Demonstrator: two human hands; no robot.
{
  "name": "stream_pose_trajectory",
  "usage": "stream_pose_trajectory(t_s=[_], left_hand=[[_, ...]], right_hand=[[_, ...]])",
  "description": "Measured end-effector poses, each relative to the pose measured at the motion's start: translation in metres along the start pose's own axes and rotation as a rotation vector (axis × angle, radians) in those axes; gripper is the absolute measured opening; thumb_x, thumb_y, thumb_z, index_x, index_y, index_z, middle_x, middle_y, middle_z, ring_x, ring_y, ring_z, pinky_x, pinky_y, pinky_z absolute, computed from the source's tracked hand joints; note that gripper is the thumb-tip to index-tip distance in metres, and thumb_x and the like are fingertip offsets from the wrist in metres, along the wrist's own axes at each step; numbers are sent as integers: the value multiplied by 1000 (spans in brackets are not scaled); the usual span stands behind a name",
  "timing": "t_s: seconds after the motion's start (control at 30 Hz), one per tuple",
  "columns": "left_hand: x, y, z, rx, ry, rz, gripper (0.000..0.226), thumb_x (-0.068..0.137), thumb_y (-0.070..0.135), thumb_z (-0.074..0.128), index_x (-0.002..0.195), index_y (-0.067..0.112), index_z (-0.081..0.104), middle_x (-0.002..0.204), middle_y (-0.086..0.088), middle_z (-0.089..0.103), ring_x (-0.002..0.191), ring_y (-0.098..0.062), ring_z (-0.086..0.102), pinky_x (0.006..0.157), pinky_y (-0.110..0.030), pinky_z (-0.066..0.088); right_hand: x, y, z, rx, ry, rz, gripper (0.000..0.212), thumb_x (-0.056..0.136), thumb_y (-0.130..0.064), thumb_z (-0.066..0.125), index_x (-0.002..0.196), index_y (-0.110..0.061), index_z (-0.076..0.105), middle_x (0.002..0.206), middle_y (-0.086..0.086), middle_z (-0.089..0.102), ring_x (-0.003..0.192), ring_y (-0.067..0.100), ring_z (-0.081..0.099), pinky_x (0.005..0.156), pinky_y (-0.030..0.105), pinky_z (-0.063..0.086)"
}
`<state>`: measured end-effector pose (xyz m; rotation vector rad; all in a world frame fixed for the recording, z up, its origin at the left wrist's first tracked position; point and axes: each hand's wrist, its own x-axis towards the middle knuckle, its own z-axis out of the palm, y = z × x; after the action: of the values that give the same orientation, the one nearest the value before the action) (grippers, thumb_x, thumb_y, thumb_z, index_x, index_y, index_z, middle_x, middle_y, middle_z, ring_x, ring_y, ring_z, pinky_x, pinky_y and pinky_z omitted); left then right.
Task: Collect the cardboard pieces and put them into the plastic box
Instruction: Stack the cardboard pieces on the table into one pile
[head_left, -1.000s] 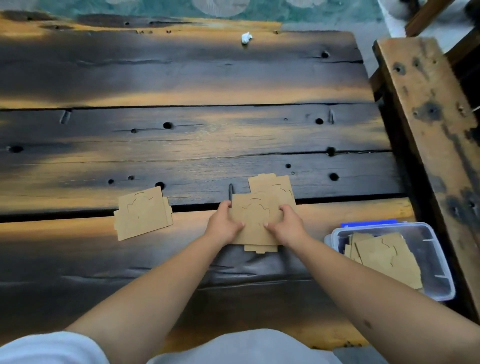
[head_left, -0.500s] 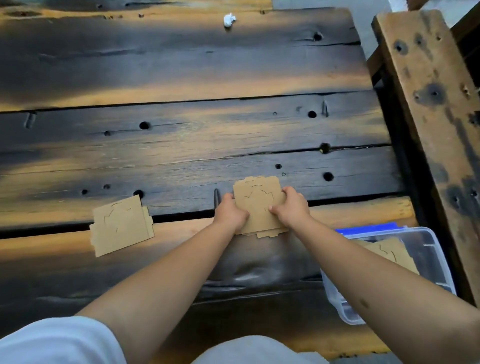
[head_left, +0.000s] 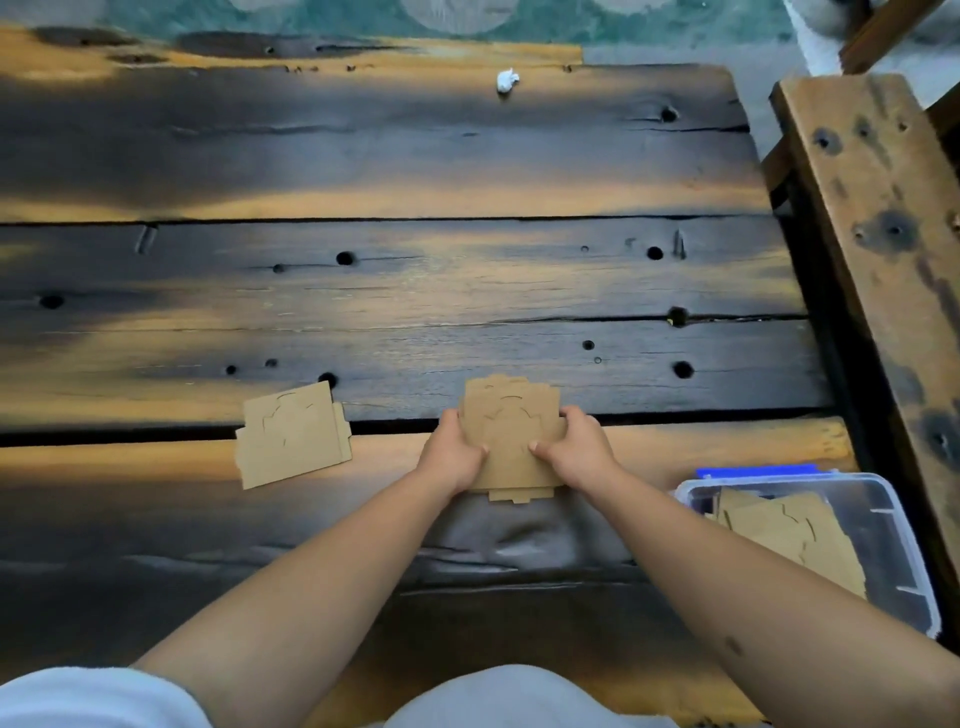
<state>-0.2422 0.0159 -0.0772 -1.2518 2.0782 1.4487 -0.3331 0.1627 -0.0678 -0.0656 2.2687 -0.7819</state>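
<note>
While the dark, scorched plank tabletop (head_left: 363, 291) carries everything, a clear plastic box (head_left: 904, 551) at its near right edge holds brown cardboard pieces (head_left: 779, 530). Left hand (head_left: 453, 453) and right hand (head_left: 581, 448) clamp a stack of brown die-cut cardboard pieces (head_left: 511, 431), fingers curled on its sides. One loose cardboard piece (head_left: 293, 435) lies to the left.

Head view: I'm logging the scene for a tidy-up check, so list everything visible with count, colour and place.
table: one, dark and amber wood, fills the view
held cardboard: one stack, brown, centre, between both hands
loose cardboard: one small stack, brown, to its left on the table
box: one, clear plastic, lower right
boxed cardboard: several, brown, inside the box
lid: one, blue, behind the box
wad: one, white, far edge
bench: one, wooden, right
left hand; right hand: gripping the stack's sides
</note>
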Motion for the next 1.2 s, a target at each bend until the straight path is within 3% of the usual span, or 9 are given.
stream_pose_trajectory(t_s=[0.13,0.27,0.53,0.67,0.93,1.07,1.2], left_hand=[[-24,-40,-40,-63,63,-30,41,84,15,67,117,21,44,116,-3,61,94,-18,54,81,-27,41],[-44,-83,-84,-138,123,-81,51,83,14,69,126,16,42,121,-8,62,108,-26,58,97,-37,47],[-60,-133,-139,-206,208,-113,59,82,16,71,133,16,41,120,-6,62,109,-25,58,95,-34,47],[-50,-153,-169,-219,243,-124,54,79,18,72,127,17,46,116,-4,62,100,-20,57,87,-27,45],[-3,-161,-210,-186,259,-138,40,75,17,76,109,15,54,114,-11,65,103,-28,61,93,-40,50],[18,-157,-222,-76,306,-153,47,73,21,75,114,15,55,122,-13,52,114,-28,52,93,-29,42],[33,-152,-225,-18,317,-150,49,75,20,70,120,12,52,125,-15,50,117,-30,50,90,-28,40]], right_hand=[[-25,-26,37,-37,-83,-86,55,76,-24,78,123,-13,53,123,11,60,111,26,58,92,34,47],[-53,-55,83,-62,-126,-145,55,76,-24,79,123,-14,52,120,9,64,109,25,59,85,28,44],[-73,-95,142,-88,-157,-187,58,78,-22,78,128,-15,47,125,9,62,113,27,57,92,34,47],[-70,-120,174,-133,-154,-197,57,78,-25,78,126,-15,49,123,8,63,112,26,58,85,30,44],[-42,-159,210,-174,-103,-177,60,77,-28,77,129,-15,51,129,13,54,122,27,49,96,32,39],[-25,-171,218,-181,-92,-145,60,76,-31,78,128,-16,51,130,14,53,120,27,49,96,29,38],[-14,-178,227,-198,-87,-109,57,78,-31,76,126,-15,49,130,15,53,123,28,47,98,34,40]])
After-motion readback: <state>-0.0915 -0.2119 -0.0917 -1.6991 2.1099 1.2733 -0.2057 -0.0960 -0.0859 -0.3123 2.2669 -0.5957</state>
